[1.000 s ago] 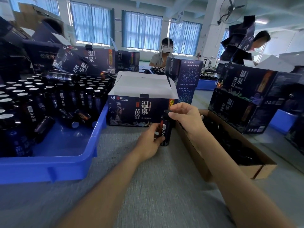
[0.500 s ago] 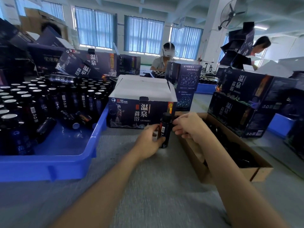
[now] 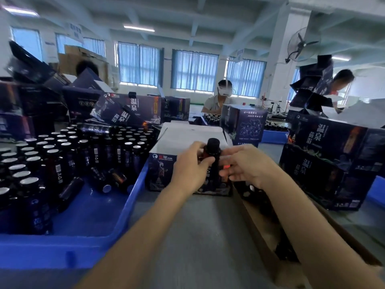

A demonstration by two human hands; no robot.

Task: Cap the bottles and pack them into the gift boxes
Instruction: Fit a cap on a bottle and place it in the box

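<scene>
Left hand (image 3: 191, 170) wraps dark glass bottle (image 3: 213, 163), thumb across front, keeping it upright. Black round cap (image 3: 213, 145) sits on bottle neck. Right hand (image 3: 245, 166) meets bottle's right side, fingers barely bent (gripping or only touching: cannot tell, blurred). Bottle is in front of dark-blue printed cardboard gift box (image 3: 161, 174), white flaps open. Blue plastic crate (image 3: 87, 238) of similar bottles on grey worktop (image 3: 198, 236) at left; brown cardboard tray (image 3: 268, 243) at right.

Blue-curtained windows (image 3: 193, 69) line the far wall, a fan (image 3: 303, 43) mounted on a white pillar (image 3: 279, 59).
</scene>
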